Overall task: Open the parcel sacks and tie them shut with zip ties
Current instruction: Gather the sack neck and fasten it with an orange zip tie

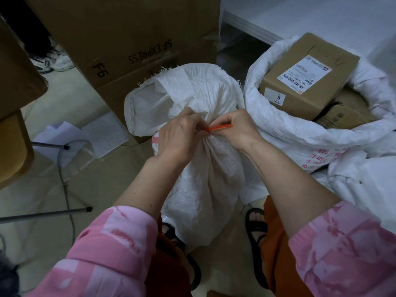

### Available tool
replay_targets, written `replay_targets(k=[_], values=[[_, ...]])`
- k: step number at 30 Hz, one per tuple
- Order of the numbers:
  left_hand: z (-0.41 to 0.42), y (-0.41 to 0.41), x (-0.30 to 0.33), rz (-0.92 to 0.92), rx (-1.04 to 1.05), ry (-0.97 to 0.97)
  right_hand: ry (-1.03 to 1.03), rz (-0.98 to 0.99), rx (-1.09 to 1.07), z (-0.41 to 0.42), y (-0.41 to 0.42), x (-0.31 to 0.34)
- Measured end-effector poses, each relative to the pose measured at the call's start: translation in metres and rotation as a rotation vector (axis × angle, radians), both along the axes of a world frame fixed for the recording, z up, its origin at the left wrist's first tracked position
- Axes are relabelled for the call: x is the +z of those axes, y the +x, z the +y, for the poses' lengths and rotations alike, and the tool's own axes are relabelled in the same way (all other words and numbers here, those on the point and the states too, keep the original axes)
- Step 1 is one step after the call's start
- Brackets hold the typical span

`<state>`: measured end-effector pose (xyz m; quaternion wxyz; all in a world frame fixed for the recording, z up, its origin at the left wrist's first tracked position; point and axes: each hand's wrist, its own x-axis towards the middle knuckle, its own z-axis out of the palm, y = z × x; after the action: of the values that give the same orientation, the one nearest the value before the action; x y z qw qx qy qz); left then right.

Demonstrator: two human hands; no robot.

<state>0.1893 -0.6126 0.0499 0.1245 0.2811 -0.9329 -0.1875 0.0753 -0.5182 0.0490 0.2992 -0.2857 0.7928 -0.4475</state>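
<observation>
A white woven parcel sack (205,179) stands on the floor between my feet, its neck gathered into a tight bunch with the loose top fanning out behind. An orange zip tie (219,127) runs around that gathered neck, its free end sticking out to the right. My left hand (180,136) pinches the neck and the tie's left end. My right hand (237,127) grips the tie's tail. A second white sack (304,133) lies open at the right, holding a labelled cardboard box (308,76).
A large brown SF Express carton (132,43) stands just behind the sack. Another brown carton (15,103) is at the left edge. White paper sheets (85,136), thin metal legs (47,213) and a grey cable (64,179) lie on the pale floor at left.
</observation>
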Motion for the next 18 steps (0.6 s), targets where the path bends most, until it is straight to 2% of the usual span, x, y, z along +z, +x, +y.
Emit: replay_targets(k=[10, 18], values=[[-0.0013, -0.0017, 0.0013, 0.002, 0.001, 0.043, 0.112, 0.170, 0.026, -0.0041, 0.0043, -0.0061], [-0.0005, 0.0027, 0.0037, -0.008, 0.052, 0.019, 0.026, 0.035, -0.002, 0.0001, 0.0038, 0.0014]])
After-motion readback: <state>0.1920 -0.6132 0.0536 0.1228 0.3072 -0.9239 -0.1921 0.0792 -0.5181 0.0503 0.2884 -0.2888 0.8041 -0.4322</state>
